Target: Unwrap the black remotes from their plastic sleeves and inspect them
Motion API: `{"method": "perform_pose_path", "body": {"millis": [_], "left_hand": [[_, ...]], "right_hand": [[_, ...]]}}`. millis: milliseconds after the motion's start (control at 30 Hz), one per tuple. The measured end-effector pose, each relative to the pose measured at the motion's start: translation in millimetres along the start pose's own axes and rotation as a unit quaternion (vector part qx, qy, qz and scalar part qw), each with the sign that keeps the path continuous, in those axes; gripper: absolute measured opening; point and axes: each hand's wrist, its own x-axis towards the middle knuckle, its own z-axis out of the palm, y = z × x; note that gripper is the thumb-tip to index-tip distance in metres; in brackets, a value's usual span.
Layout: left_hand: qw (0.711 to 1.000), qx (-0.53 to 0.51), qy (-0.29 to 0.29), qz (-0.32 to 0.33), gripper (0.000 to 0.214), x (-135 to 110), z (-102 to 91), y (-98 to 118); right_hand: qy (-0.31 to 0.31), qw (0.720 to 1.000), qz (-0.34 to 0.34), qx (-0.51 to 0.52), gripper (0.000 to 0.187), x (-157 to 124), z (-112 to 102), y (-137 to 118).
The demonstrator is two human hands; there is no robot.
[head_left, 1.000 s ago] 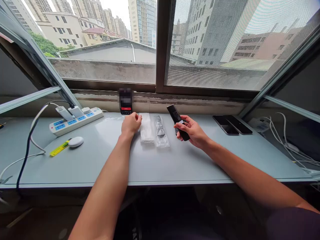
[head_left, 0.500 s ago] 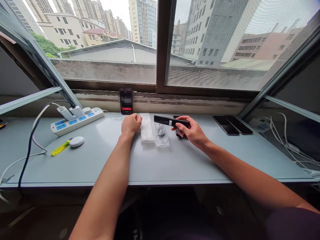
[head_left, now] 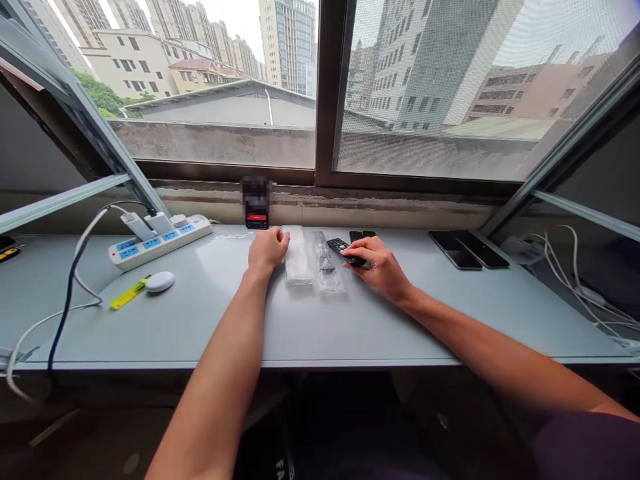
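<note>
One black, oblong, buttoned remote control (head_left: 339, 247): grasped by the right hand (head_left: 382, 268), just right of a clear, crinkled plastic sleeve (head_left: 329, 277) laid on the pale-blue, smooth desktop (head_left: 350, 330). Left hand (head_left: 267, 249): clenched, placed beside a whitish, rectangular plastic packet (head_left: 299, 259).

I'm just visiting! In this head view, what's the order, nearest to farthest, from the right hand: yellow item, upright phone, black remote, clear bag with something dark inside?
1. Black remote: in the right hand's grip.
2. Clear bag: just left of the remote.
3. Upright phone: farther left, at the back.
4. Yellow item: far left, farthest.
</note>
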Motion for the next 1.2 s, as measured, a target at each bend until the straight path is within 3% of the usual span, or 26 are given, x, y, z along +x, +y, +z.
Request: {"method": "perform_pose_path", "body": {"millis": [133,233,400,500,700,900,1067,1200], "left_hand": [[0.997,-0.031,-0.01,0.075,0.02,2.2,5.0,-2.9],[0.987,-0.058,-0.017,0.147,0.025,2.5,8.8,-3.5],[0.973,-0.073,-0.072,0.205,0.034,4.2,17.6,-7.0],[0.972,-0.063,-0.086,0.212,0.032,5.8,21.0,-9.6],[0.971,-0.057,-0.092,0.211,0.031,6.8,20.9,-10.8],[0.973,-0.067,-0.092,0.201,0.032,5.7,18.9,-7.3],[0.977,-0.062,-0.081,0.185,0.034,8.1,20.4,-5.2],[0.978,-0.051,-0.073,0.186,0.035,10.1,21.9,-4.2]], "right_hand": [[-0.081,0.994,-0.024,-0.064,0.037,-4.1,7.1,8.8],[-0.133,0.986,-0.012,-0.101,0.048,-6.8,8.0,10.2],[-0.159,0.979,-0.069,-0.11,0.063,-6.2,4.1,4.7],[-0.172,0.975,-0.111,-0.083,0.057,-5.4,4.3,0.9],[-0.165,0.973,-0.158,-0.031,0.029,-3.2,6.1,-6.4],[-0.081,0.988,-0.037,0.128,0.023,-2.8,4.5,-15.3],[-0.077,0.935,0.135,0.318,0.038,-5.3,6.7,-22.4],[-0.055,0.908,0.177,0.375,0.045,-2.1,5.1,-30.9]]}}
